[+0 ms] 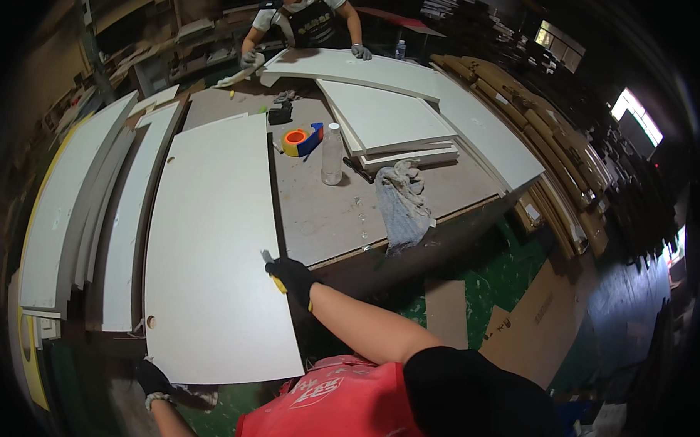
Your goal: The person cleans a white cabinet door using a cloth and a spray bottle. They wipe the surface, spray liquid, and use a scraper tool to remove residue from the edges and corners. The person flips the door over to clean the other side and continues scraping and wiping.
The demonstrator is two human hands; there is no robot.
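Observation:
A large white panel (216,243) with two round holes near its left edge lies in front of me, its near end jutting past the workbench. My right hand (293,280), in a black glove, rests at the panel's right edge. It grips a yellow-handled utility knife (279,283), whose pale tip points away over the panel. Down at the near left corner, my left hand (155,378), also in a black glove, holds the panel's edge; part of its grip is hidden.
On the workbench (320,229) stand a clear bottle (332,154), a tape dispenser (300,140), a grey rag (405,206) and stacked white boards (388,119). More panels (78,209) lean at left. Across the bench a co-worker (310,20) in gloves handles a long panel (355,68). Flattened cardboard (531,323) lies at right.

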